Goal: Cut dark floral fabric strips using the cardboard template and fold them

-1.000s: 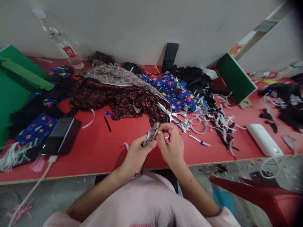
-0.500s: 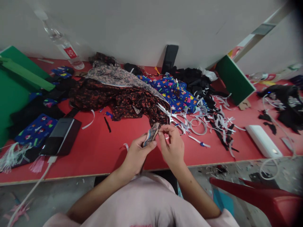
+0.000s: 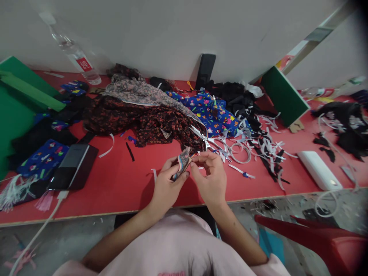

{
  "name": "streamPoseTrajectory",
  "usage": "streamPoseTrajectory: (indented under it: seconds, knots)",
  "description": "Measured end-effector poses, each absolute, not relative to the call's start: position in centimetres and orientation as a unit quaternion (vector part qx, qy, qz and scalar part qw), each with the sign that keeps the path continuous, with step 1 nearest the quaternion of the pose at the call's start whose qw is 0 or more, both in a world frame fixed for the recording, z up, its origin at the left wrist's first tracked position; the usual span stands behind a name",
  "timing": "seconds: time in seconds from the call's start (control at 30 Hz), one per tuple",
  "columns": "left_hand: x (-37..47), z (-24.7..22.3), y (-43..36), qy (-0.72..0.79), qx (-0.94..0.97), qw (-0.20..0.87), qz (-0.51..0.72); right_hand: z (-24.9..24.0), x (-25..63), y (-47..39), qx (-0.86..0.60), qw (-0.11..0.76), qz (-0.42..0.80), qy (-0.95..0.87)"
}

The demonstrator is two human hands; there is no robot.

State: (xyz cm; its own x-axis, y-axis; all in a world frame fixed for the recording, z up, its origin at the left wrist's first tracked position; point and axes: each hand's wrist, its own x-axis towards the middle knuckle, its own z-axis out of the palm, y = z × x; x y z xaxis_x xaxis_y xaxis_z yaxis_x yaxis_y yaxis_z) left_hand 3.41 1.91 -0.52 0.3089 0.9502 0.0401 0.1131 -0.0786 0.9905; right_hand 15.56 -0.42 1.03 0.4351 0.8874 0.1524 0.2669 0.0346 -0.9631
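Just above the table's front edge, a small folded piece of patterned fabric [image 3: 181, 162] with a bluish edge is pinched in my left hand [image 3: 167, 186]. My right hand [image 3: 211, 177] has thumb and forefinger pressed together at the fabric's right edge; an orange-yellow bit shows by those fingertips. Beyond the hands lies a dark red floral cloth [image 3: 138, 120] with a grey floral side [image 3: 135, 92]. Scissors [image 3: 209, 141] rest on the right end of that cloth, blades pointing up and left. A blue cartoon-print cloth [image 3: 212, 113] is heaped behind them.
White and black fabric strips [image 3: 268, 147] litter the red table [image 3: 120, 184] on the right, near a white power bank [image 3: 319, 170]. A black device [image 3: 73, 166] with a cable sits left. A bottle [image 3: 83, 63] and a phone [image 3: 205, 71] lean on the wall. Green panels [image 3: 286, 96] flank the space.
The fabric piece has been turned a little in my fingers, its bluish edge now facing more toward me. My right fingers have curled slightly and shifted a bit right. The orange-yellow bit has come into view.
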Motion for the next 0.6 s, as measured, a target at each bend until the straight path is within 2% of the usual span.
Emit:
streamPoseTrajectory:
  seconds: [0.4,0.6]
  knots:
    - [3.54,-0.12,1.73,0.430,0.629,0.510,0.399,0.91,15.39,-0.06,-0.646,0.571,0.254,-0.437]
    - [3.55,0.18,1.89,0.420,0.603,0.552,0.395,0.89,15.57,0.15,-0.623,0.587,0.283,-0.432]
